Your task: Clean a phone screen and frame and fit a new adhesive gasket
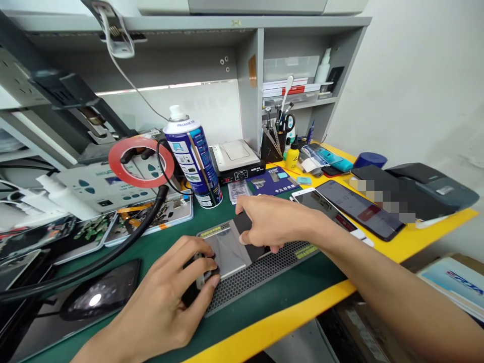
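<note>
A flat phone-like device (pixel 230 252) with a shiny silver-grey panel lies on a grey perforated mat (pixel 247 277). My left hand (pixel 181 287) is curled around the device's left end, thumb and fingertips gripping a dark part there. On the other end lies a flat black piece (pixel 244 224). My right hand (pixel 270 222) grips this black piece, index finger at its far edge and thumb at its near side; the remaining fingers are folded and partly hidden. Just beyond my right wrist rests a white phone (pixel 313 199).
A blue spray can (pixel 194 161) and a red tape roll (pixel 141 161) stand behind the hands. A black hose (pixel 139 237) curves across the left side. Farther right lies a black phone (pixel 359 209) with a lit screen. The yellow table edge (pixel 272 322) runs in front.
</note>
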Demonstrator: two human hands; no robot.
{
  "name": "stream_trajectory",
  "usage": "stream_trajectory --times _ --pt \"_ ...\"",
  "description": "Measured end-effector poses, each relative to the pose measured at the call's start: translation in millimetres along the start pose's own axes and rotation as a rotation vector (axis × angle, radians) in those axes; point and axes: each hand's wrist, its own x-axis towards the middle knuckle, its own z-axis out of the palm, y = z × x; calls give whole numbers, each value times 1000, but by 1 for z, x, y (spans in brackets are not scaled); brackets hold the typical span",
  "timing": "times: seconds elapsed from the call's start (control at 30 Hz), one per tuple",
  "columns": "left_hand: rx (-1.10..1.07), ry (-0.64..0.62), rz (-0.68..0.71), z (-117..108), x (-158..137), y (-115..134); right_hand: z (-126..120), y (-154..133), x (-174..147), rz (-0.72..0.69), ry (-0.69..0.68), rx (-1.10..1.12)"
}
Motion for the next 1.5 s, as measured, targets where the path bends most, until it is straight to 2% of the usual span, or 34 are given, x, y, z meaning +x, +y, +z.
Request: stream_trajectory --times 0.83,1.5 --pt "113 -17 16 -1 -3 -5 -25 14 -16 88 53 -150" --pt "151 -22 -9 0 -2 -6 -32 20 -19 153 70 -138"
